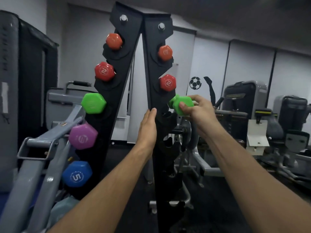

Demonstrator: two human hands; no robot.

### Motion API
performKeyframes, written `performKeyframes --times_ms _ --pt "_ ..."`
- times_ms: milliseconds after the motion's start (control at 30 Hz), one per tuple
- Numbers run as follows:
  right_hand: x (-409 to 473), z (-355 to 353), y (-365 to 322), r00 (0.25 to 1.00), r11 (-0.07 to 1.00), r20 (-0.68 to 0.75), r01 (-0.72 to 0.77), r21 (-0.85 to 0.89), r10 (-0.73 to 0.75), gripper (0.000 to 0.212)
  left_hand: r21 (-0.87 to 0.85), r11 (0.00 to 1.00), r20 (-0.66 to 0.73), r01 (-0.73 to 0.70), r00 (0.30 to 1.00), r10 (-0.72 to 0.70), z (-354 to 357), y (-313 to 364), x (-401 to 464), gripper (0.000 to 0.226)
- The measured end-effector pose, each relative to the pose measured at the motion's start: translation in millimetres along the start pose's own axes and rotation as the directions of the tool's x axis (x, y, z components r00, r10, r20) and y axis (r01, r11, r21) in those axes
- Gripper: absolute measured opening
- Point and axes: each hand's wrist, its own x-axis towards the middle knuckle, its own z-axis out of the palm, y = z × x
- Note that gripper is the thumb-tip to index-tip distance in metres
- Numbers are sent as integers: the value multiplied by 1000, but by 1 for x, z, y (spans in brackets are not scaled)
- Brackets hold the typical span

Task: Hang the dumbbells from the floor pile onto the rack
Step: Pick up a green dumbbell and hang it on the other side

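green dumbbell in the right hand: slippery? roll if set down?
The green dumbbell looks glossy-coated, so it is possibly a bit slick. Its hex heads should resist rolling. The right hand holds it by one head alone, so it is probably light.

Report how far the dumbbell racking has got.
Done: the rack's left side holds orange, red, green, purple and blue dumbbells; the right side holds two red ones.
In hand: the right hand grips a green dumbbell at the third right cradle while the left hand rests flat on the rack.
Left: the lower right cradles are empty. The floor pile is out of view.
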Motion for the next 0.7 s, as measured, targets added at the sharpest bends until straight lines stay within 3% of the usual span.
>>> performKeyframes --times_ms 167,433,500,633,700 --pt "13 20 19 1000 1000 -11 4 -25 -4 29 -12 1000 26 9 1000 -9 -2 7 -6 90" --pt "8 14 27 989 990 120 102 -99 -90 29 -2 1000 48 10 999 -10 -3 3 -1 96" --pt "4 14 29 982 975 139 150 -164 -128 34 16 1000 52 2 999 -3 -3 7 -5 91" --pt "0 12 32 970 942 161 219 -255 -182 39 -15 1000 65 18 998 -17 -3 13 -10 56" --pt "-1 12 31 964 912 179 248 -326 -198 42 -7 1000 63 11 998 -10 -4 12 -9 62"
